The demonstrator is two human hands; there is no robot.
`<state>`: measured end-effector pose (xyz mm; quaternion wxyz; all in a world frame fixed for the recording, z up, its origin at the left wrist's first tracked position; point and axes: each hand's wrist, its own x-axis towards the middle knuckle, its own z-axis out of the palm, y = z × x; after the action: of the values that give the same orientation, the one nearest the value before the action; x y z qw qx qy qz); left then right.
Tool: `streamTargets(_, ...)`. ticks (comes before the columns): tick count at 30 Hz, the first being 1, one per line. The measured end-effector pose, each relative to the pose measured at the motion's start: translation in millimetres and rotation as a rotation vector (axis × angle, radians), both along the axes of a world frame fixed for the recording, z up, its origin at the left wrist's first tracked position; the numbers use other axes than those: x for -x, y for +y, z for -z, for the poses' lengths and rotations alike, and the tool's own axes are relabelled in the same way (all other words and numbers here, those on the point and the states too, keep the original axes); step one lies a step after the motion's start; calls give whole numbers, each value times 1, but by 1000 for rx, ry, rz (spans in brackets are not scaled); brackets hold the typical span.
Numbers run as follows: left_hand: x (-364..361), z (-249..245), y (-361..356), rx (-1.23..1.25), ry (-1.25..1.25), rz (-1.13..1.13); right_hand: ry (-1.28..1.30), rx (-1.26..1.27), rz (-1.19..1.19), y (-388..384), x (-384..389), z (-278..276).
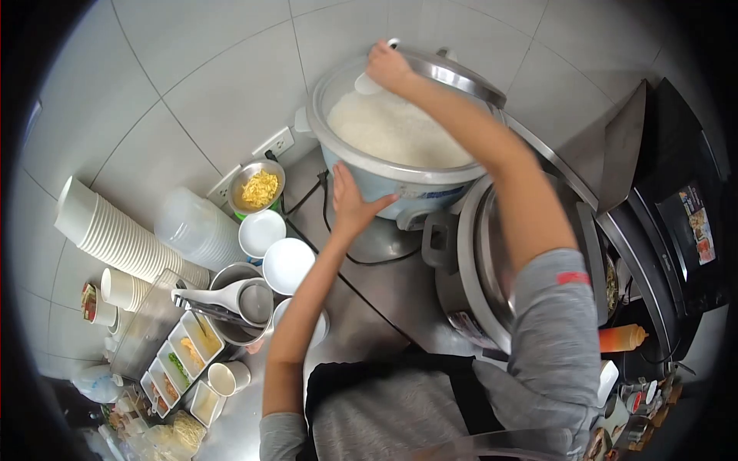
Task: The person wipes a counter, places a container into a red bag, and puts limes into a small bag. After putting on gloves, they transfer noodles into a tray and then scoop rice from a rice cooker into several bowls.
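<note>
A large light-blue rice cooker (434,192) stands by the wall, with white rice (400,134) inside. Its metal lid (453,73) is tipped up at the back. My right hand (390,67) reaches over the pot's far side, closed around a white rice paddle (367,84). The paddle's blade is at the rice's far left edge; most of the handle is hidden by my fingers. My left hand (355,203) rests against the cooker's front left side, fingers and thumb spread, holding nothing.
A second large cooker (477,284) sits close on the right. To the left are a bowl of shredded yellow food (260,188), white bowls (289,266), stacked paper tubs (123,230), a steel pot with a ladle (254,301) and topping trays (173,369). A black cord (354,288) crosses the counter.
</note>
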<state>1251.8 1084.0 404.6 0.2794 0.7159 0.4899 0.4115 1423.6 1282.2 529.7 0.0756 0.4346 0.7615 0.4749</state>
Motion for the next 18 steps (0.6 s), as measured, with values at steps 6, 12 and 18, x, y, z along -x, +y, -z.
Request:
streamTargets(6,-40,13,5,-61,-137,-212,-14,100,-87,4,-5,29)
streamTargets(12,-39,13,0,-53,-150,-215,-33,159,-371,-92,-27,16)
streamTargets(18,27,41,43,17,-271,-88,9,265,-122,-56,-11,-26)
